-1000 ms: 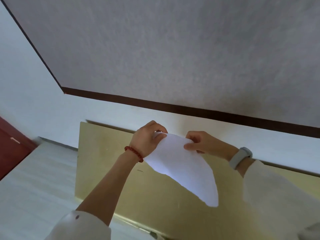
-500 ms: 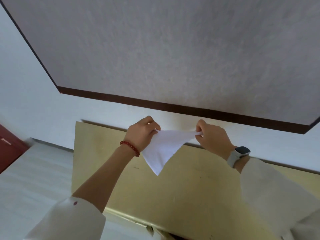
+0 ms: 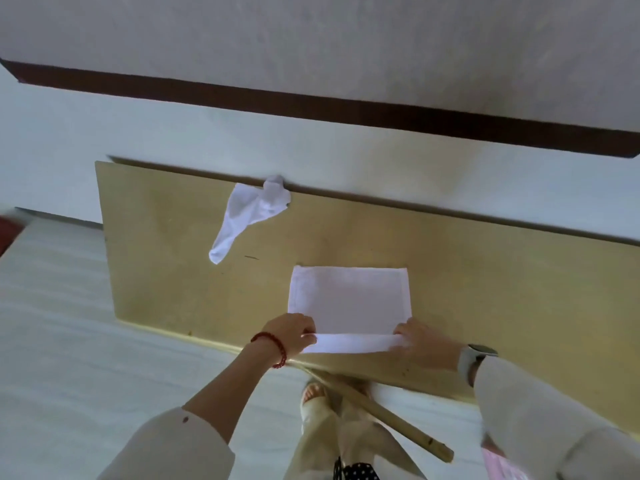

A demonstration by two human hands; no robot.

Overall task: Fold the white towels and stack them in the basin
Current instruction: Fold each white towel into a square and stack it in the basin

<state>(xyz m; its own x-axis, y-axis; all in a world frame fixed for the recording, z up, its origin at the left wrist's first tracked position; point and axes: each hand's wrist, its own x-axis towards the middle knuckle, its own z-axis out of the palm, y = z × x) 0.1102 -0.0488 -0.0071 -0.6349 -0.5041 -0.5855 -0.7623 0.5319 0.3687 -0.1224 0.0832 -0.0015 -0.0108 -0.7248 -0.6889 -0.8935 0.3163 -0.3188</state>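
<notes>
A white towel (image 3: 349, 296) lies spread flat on the yellow wooden table (image 3: 166, 271), near its front edge. Its near edge is lifted and turned over a little. My left hand (image 3: 292, 332) pinches the near left corner, and my right hand (image 3: 420, 342) pinches the near right corner. A second white towel (image 3: 247, 216) lies crumpled at the table's back edge, to the left. No basin is in view.
The table stands against a white wall with a dark brown band (image 3: 311, 105). A wooden pole (image 3: 388, 419) slants down under the table's front edge by my feet. Pale floor (image 3: 52, 323) lies to the left.
The towel was held up in the air between both hands; now it lies flat on the table. My view has tipped down, and the second towel has come into sight.
</notes>
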